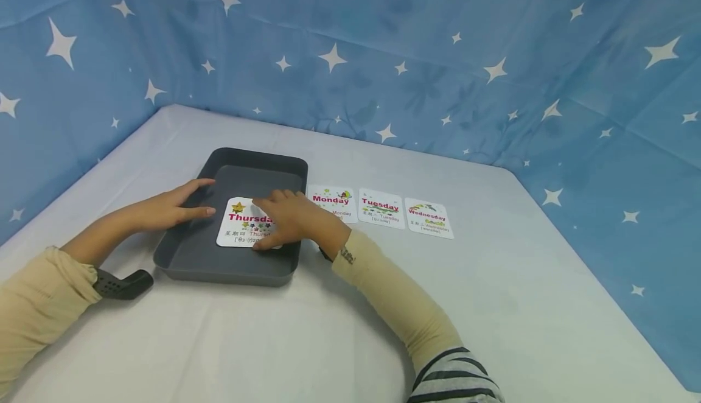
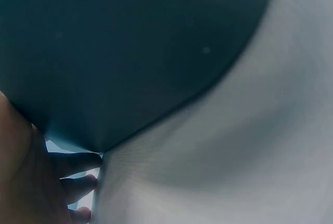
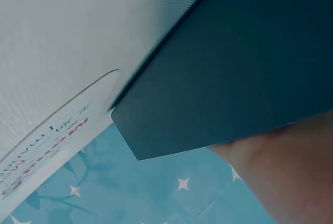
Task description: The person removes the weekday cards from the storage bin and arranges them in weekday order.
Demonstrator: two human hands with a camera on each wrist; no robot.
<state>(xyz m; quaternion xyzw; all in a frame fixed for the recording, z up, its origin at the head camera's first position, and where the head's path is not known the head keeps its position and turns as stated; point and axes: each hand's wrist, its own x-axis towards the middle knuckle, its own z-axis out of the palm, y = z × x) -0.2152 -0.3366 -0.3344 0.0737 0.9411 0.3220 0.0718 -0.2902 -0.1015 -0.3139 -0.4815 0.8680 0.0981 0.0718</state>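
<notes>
A white weekday card printed "Thursday" (image 1: 237, 232) shows face up within the dark grey tray (image 1: 230, 274). My right hand (image 1: 296, 214) comes over the tray's right side and holds this card, thumb at its near edge and fingers at its far edge; the hand hides the card's right part. My left hand (image 1: 177, 207) reaches over the left rim, its thumb and forefinger extended toward the card with a gap between. In the left wrist view, the tray's outer wall (image 2: 130, 52) covers much of the picture, with several left fingers (image 2: 78, 187) beyond its edge.
Right of the tray, the Monday card (image 1: 334, 199), Tuesday card (image 1: 381, 208) and Wednesday card (image 1: 429, 217) lie in a row on the white tablecloth (image 1: 350, 318). A blue star-patterned curtain (image 1: 361, 105) hangs behind. A dark strap piece (image 1: 128, 285) sticks out at the left wrist.
</notes>
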